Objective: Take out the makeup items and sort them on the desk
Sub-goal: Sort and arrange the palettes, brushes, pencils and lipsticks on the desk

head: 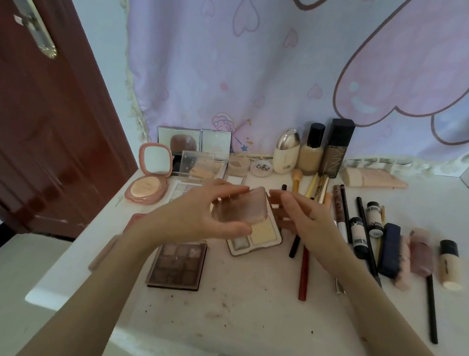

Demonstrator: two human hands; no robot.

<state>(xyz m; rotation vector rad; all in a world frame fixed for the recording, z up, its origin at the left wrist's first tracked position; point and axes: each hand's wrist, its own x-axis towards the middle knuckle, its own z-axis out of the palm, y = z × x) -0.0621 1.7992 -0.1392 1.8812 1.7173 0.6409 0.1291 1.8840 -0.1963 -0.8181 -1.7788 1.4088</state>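
Translucent pink palette lid point(241, 206), seemingly hinged, sits pinched in the left hand point(205, 212); right hand point(306, 214) hovers relaxed, holding nothing. Next: close and place it on the counter point(245, 313).

Red-brown door point(35, 123), pastel heart-print curtain point(292, 70)

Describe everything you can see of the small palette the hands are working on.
The small palette lies flat on the white desk, cream-cased with rounded corners, showing pale yellow and whitish pans at its near end. Its translucent brownish lid is raised and looks motion-blurred. The left hand grips the lid between thumb and fingers; the right hand hovers at its right edge, contact unclear. A dark eyeshadow palette lies to its left.
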